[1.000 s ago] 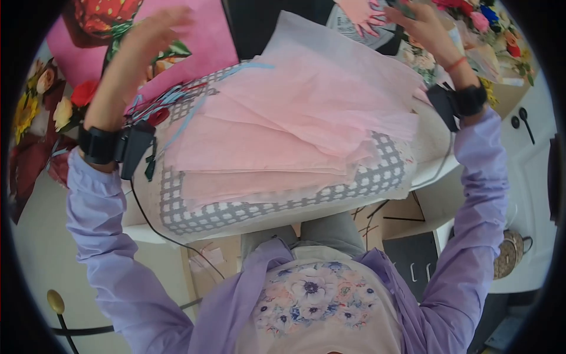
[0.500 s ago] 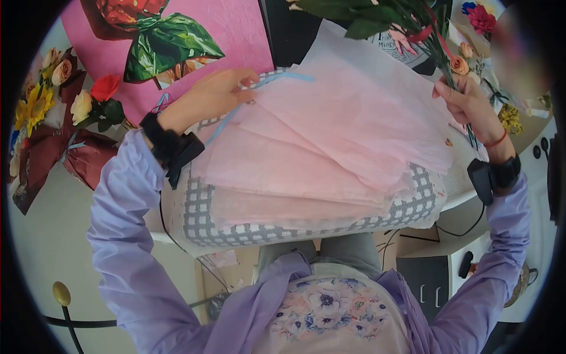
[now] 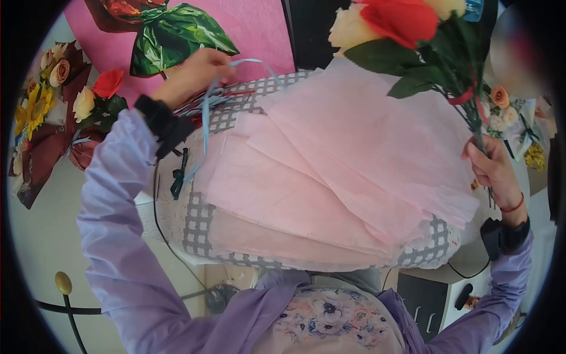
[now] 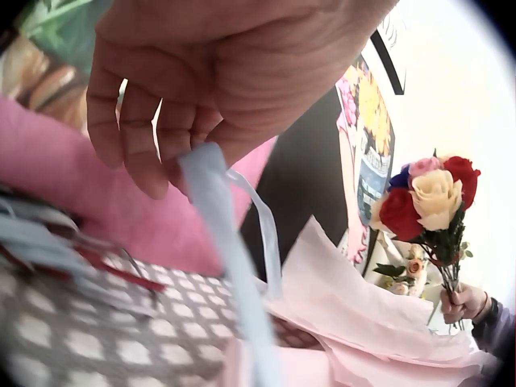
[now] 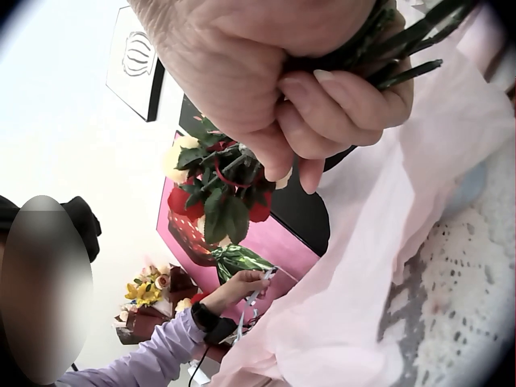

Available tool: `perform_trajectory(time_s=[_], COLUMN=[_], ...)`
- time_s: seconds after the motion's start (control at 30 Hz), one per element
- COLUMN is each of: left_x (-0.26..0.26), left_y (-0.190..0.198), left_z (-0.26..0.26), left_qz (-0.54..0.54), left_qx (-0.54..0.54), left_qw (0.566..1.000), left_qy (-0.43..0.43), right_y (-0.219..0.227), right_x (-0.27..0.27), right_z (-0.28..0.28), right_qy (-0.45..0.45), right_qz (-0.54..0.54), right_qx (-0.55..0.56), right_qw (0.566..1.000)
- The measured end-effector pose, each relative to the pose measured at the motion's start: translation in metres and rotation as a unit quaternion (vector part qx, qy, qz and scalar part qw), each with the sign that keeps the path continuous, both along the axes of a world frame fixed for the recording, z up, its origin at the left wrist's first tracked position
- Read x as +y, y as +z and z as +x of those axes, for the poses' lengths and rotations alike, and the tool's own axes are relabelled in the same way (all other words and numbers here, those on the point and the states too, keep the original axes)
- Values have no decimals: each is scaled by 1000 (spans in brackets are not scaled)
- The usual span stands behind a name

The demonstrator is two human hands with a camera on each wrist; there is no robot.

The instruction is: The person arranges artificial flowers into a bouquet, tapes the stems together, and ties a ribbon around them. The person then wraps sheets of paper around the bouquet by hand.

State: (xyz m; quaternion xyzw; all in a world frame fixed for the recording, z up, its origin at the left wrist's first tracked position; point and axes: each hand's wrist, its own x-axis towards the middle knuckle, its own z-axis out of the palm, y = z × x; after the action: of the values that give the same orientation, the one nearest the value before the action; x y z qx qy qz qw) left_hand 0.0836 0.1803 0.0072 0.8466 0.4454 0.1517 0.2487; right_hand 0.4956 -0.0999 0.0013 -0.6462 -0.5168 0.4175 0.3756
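My left hand pinches a light blue ribbon between thumb and fingertips, raised above the table's far left part. One length of the ribbon hangs down toward the table. At the right, my right hand grips the green stems of a flower bunch with red and cream roses and dark leaves. A red ribbon is tied round the stems above that hand; in the right wrist view the fingers curl round them. Between the hands, pale pink wrapping sheets lie overlapped on the table.
A grey and white checked cloth covers the table under the sheets. More ribbons lie at the back left, before a pink painting. A dark green bow lies near the left edge. Wrapped bouquets stand at the far left.
My right hand has brought in the flower bunch from the back right and drawn it nearer. My left hand has reached the blue ribbon and lifted it off the sheets toward the left.
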Motion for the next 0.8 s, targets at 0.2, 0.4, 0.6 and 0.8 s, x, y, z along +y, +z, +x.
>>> perform_trajectory(time_s=[0.2, 0.4, 0.6, 0.8], left_x=[-12, -72, -93, -91], left_y=[11, 6, -18, -16], left_z=[-44, 39, 74, 71], left_qz=[167, 308, 363, 453], left_qx=[124, 142, 167, 182], left_qw=[977, 902, 861, 827], left_qy=[40, -266, -315, -278], right_y=[0, 3, 7, 5], right_x=[4, 2, -8, -11], right_z=[7, 7, 7, 7], right_qy=[12, 12, -6, 1], right_qz=[14, 24, 48, 67], right_qx=[9, 36, 64, 51], right_qw=[1000, 999, 997, 996])
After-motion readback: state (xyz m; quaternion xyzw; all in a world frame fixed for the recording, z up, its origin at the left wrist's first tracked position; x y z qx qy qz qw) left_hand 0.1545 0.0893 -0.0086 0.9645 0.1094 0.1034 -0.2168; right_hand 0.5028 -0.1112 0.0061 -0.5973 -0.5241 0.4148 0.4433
